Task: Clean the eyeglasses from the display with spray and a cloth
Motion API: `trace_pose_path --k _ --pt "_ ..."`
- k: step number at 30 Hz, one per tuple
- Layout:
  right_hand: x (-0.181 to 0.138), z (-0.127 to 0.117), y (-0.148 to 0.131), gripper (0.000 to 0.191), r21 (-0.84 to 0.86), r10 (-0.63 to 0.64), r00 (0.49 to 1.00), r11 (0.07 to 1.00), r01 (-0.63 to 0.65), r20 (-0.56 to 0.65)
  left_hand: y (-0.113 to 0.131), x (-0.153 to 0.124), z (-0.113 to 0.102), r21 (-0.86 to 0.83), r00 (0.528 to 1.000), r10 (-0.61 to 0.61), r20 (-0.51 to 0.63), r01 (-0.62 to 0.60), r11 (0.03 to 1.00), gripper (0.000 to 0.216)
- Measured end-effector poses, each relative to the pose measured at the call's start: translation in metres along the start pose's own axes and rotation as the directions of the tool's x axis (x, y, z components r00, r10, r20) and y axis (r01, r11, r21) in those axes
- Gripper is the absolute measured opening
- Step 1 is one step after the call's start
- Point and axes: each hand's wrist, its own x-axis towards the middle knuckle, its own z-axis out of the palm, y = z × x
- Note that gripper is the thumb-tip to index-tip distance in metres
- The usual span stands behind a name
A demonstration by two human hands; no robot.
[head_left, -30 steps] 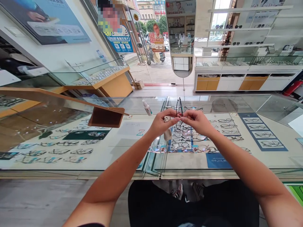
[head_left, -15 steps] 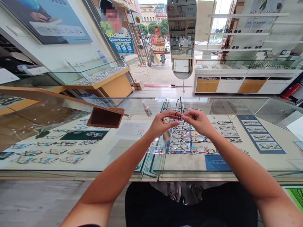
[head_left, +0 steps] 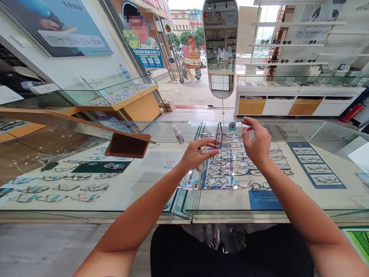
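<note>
Above the glass counter, my left hand [head_left: 198, 153] is closed on a pair of dark-framed eyeglasses [head_left: 218, 135], pinching the frame between thumb and fingers. A crumpled whitish cloth [head_left: 201, 165] is tucked in the same palm and hangs below it. One temple of the eyeglasses stretches out to the right, carrying a small teal tag [head_left: 232, 126]. My right hand [head_left: 257, 140] is raised at that side, its thumb and forefinger closed at the end of the temple. Under the glass below both hands lie rows of eyeglasses [head_left: 219, 180].
On the counter to the left stand a small white spray bottle [head_left: 178, 134] and a brown tray-like piece [head_left: 128, 144]. The glass counter [head_left: 138, 215] spans the front. Beyond it are an oval mirror [head_left: 221, 50] and a display cabinet [head_left: 279, 105].
My right hand has moved right and up from beside my left hand. The temple of the eyeglasses is now swung out to the right, showing its tag. My left hand stays nearly in place.
</note>
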Motion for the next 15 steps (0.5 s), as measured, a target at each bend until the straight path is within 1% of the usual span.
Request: trace_pose_path --k 2,4,9,12,15 --pt "-0.002 0.003 0.000 0.029 0.030 -0.016 1.000 0.999 0.016 0.001 0.000 0.000 0.000 0.011 1.000 0.003 0.018 -0.003 1.000 0.042" --pt "-0.007 0.008 -0.002 0.033 0.027 -0.032 0.999 0.999 0.031 0.030 0.000 0.000 0.000 0.011 1.000 0.004 0.015 -0.004 1.000 0.044" --pt "-0.019 0.019 -0.011 0.038 -0.022 -0.138 0.985 0.990 0.141 0.106 -0.002 -0.001 0.002 0.015 0.999 0.038 -0.004 -0.038 0.999 0.045" --pt "-0.023 0.021 -0.013 0.049 -0.080 -0.122 0.983 0.988 0.134 0.141 -0.004 -0.002 0.003 0.030 0.998 0.066 -0.008 -0.065 0.997 0.047" --pt "-0.025 0.021 -0.015 0.052 -0.099 -0.088 0.984 0.990 0.105 0.157 -0.005 -0.002 0.005 0.036 0.996 0.083 -0.011 -0.083 0.996 0.049"
